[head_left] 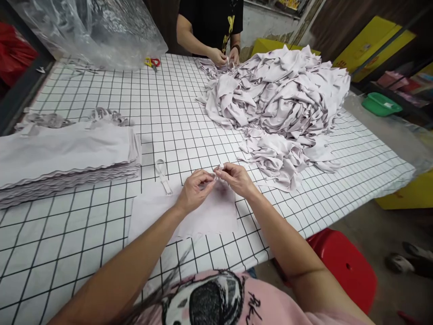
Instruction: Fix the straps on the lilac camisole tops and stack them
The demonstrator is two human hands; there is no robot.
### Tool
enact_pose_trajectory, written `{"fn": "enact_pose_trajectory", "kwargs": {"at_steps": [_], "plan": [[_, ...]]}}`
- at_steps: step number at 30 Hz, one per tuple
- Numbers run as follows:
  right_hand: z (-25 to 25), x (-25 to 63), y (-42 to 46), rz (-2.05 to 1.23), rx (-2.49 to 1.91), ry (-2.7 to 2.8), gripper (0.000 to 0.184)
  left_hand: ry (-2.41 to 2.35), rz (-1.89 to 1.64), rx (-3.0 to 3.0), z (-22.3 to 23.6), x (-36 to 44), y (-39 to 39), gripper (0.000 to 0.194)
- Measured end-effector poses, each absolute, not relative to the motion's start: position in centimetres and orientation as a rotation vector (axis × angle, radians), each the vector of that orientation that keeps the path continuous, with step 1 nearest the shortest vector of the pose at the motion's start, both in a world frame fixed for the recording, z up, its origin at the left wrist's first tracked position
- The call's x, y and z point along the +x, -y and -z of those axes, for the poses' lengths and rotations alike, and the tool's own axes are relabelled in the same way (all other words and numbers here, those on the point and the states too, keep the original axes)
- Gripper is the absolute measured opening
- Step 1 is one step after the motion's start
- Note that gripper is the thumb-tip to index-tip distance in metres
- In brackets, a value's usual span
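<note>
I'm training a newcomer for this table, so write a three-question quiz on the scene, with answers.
1. Which is nearest the person's left hand? A) scissors B) looped strap C) green basin
2. True or false: the crumpled fabric heap lies to the right of the stacked fabric pieces.
3. Fill in the colour: the stool is ____.

Key: 1. B; 2. True; 3. red.

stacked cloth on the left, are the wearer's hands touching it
No, the left hand and right hand are over the flat cloth, apart from the stack.
</note>
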State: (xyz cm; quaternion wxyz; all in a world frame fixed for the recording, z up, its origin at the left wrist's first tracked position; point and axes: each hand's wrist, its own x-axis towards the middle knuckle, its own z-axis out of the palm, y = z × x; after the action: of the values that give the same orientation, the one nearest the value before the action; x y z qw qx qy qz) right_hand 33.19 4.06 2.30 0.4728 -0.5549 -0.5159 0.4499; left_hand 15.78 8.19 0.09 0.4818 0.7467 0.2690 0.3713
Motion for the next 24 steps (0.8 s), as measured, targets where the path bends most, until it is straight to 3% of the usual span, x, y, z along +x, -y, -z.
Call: {"fn": "enact_pose_trajectory", "kwargs": {"at_steps": [5,10,16,24], "plan": [[-2.4,33.8,-3.8,-1.072,-1.468,1.381,0.033,-0.692,-0.885,1.784,-0.3,15.8,-8.6,0.017],[-4.0,34.0,-3.6,-0.361,-1.656,1.621,0.024,-0.691,-0.858,1.930,-0.7,15.6,-8.6,0.016],[-4.6,33.1,-3.4,-0.698,-1.497,2.081,0.025,-0.664,-0.781,2.140,-1.4,15.2,-8.6,0.015],[-4.1,34.0,-3.3,-0.700,-1.409,2.085,0.014,-0.720,-0.538,2.211,-2.5,14.0,-8.8,0.016]]}}
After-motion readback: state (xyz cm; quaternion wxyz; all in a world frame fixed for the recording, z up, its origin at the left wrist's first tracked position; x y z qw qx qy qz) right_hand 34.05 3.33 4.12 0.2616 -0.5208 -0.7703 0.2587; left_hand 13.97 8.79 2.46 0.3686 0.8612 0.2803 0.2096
